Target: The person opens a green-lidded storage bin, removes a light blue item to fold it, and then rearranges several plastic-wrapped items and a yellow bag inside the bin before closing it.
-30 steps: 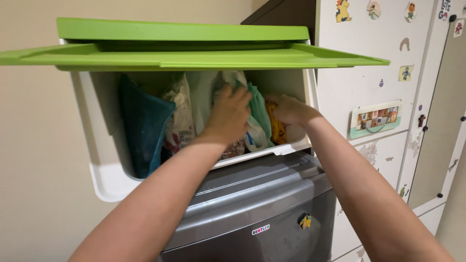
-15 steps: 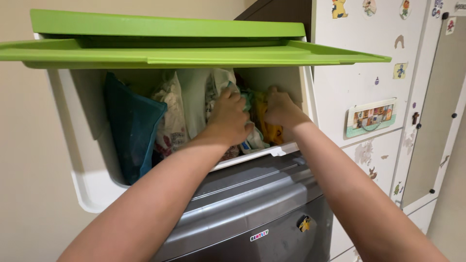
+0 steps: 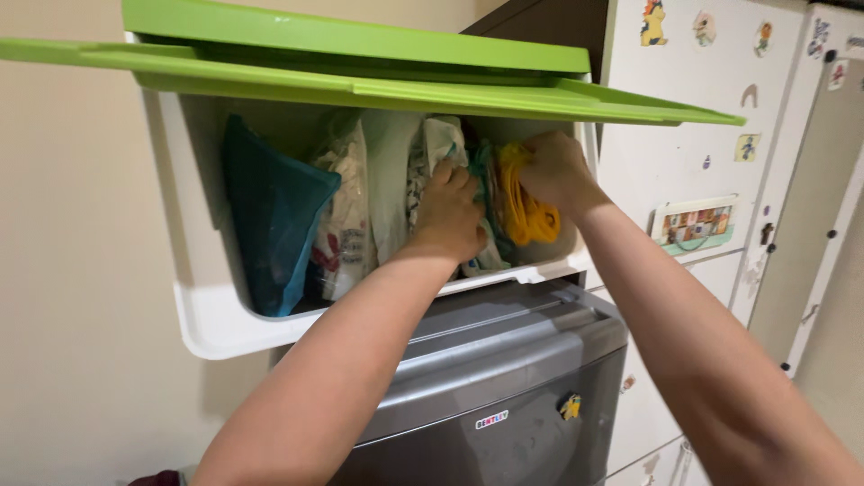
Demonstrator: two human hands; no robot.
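Yellow crumpled plastic bag point(image 3: 526, 211) hangs at the right end of the white tilt-out bin point(image 3: 211, 315) (green lid above), pinched in the closed right hand point(image 3: 556, 169). Left hand point(image 3: 448, 216), fingers curled, presses the white and green bags point(image 3: 450, 148) aside.

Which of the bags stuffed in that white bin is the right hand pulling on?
The yellow bag at the far right of the bin; the right hand grips its top. The teal bag and the white printed ones sit farther left.

A white printed packet point(image 3: 346, 229) is stood upright in the bin, at nine o'clock of a white patterned packet point(image 3: 432, 157). A small white label point(image 3: 491, 419) is fixed to the grey drawer at six o'clock.
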